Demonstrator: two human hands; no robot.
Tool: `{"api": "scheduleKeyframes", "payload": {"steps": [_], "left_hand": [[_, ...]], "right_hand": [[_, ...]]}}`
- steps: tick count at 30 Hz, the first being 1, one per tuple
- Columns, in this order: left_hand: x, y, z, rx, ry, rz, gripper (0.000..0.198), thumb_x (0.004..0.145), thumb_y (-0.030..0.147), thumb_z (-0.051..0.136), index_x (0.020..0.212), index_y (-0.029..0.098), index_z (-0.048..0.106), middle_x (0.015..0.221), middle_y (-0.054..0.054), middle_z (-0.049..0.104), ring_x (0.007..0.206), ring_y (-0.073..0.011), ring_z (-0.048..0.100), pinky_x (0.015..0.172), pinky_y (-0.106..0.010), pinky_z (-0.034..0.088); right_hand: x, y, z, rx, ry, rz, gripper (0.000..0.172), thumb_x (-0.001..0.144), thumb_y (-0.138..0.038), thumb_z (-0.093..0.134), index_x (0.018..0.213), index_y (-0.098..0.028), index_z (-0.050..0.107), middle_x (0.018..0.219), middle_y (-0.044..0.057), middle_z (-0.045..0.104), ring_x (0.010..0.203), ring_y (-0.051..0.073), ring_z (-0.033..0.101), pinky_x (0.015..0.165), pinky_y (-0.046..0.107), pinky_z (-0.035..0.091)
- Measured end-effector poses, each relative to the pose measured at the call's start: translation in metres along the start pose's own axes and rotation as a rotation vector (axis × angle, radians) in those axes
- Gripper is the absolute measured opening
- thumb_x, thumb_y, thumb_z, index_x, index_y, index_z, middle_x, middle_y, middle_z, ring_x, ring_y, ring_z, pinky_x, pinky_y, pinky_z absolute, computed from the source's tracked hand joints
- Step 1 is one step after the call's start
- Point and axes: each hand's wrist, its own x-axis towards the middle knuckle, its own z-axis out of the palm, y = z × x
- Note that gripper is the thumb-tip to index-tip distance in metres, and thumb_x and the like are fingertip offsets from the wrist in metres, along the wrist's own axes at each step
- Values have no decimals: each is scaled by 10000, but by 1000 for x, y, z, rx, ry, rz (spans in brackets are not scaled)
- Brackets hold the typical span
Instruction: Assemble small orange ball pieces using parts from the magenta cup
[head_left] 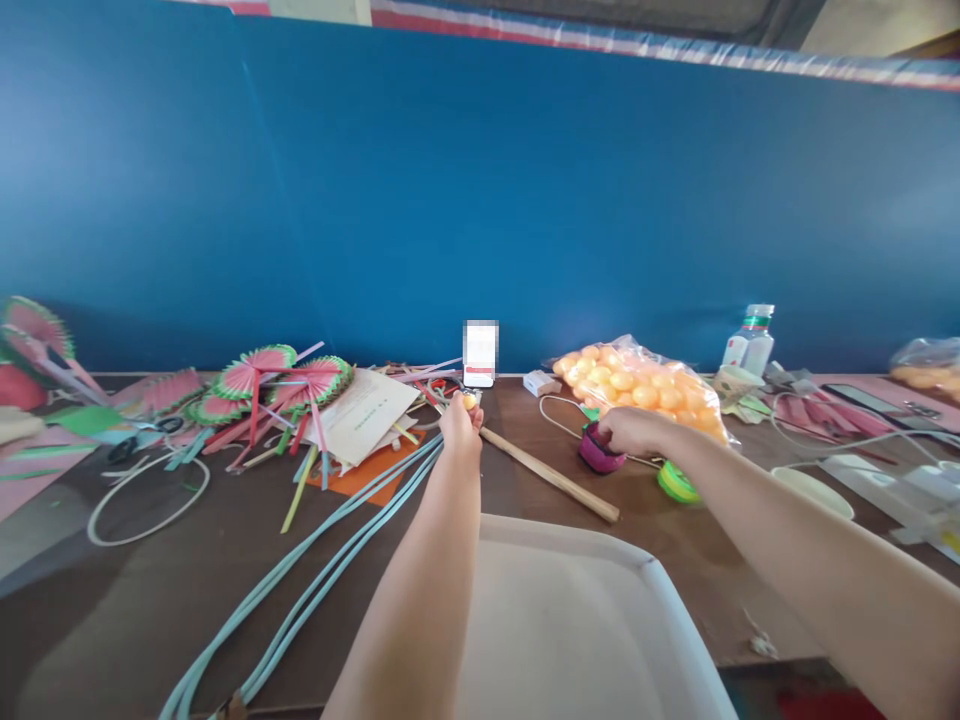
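My left hand [460,428] is stretched forward, its fingers closed round a small yellow-orange ball [469,401] whose top shows. To the right, my right hand [634,431] reaches down with its fingertips inside a small purple container [602,455]; those fingertips are hidden. Behind that hand lies a clear plastic bag of orange balls [645,385]. Close by on its right is a neon-green roll [677,483]. A wooden stick [551,473] lies slanting between my two hands. A phone [479,353] with a lit screen stands upright just beyond my left hand.
A white tray [570,620] sits nearest me. Pale blue tubes [330,555] run along the left, near watermelon-patterned paper fans [262,375], papers [360,415] and scissors [142,440]. On the right are a bottle [750,340] and a pale bowl [814,493]. A blue panel [480,190] rises behind.
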Motion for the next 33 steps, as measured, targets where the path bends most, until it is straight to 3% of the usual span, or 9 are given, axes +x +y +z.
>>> {"api": "scheduleKeyframes", "payload": {"steps": [3,5,9,13,21,28,33], "left_hand": [[-1,0,0,10,-6,1,121,879,281,591,898,162,601,731,-20,596,567,-74,571,605,-188,503],[-1,0,0,16,-10,0,120,879,277,592,897,159,604,729,-23,596,564,-74,567,605,-192,503],[1,-1,0,16,-15,0,127,882,282,590,888,155,595,720,-23,594,557,-74,560,603,-197,502],[2,-2,0,4,-15,-1,128,884,280,589,872,153,590,720,-24,595,567,-77,570,611,-198,503],[4,-2,1,8,-8,-22,144,876,285,602,855,144,582,706,-24,592,544,-74,565,589,-192,491],[2,-2,2,21,-20,-14,135,878,281,597,864,147,590,687,-17,587,543,-73,561,571,-183,484],[0,-1,2,28,-14,-17,137,875,286,599,855,151,589,688,-19,584,553,-75,566,575,-182,488]], "right_hand": [[3,-2,-1,-159,-189,-20,156,621,-115,603,690,-202,714,643,-6,629,619,142,563,606,241,359],[5,-2,-1,-206,-208,-32,219,619,-104,579,748,-209,721,706,12,653,650,156,573,605,248,356],[4,4,0,-176,-163,-52,199,652,-130,566,755,-211,715,762,27,663,682,164,580,602,252,349],[0,1,-2,-173,-166,-68,151,641,-133,569,681,-204,696,661,11,616,632,160,558,592,258,337],[2,-8,-2,-206,-173,-41,214,599,-104,582,728,-213,713,697,37,652,673,193,603,617,276,361],[2,11,2,-12,-62,-78,127,682,-190,566,672,-213,690,667,10,654,635,155,578,573,246,340],[5,20,9,160,-46,-92,151,641,-208,595,728,-212,718,670,-12,667,646,137,582,585,216,365]]}}
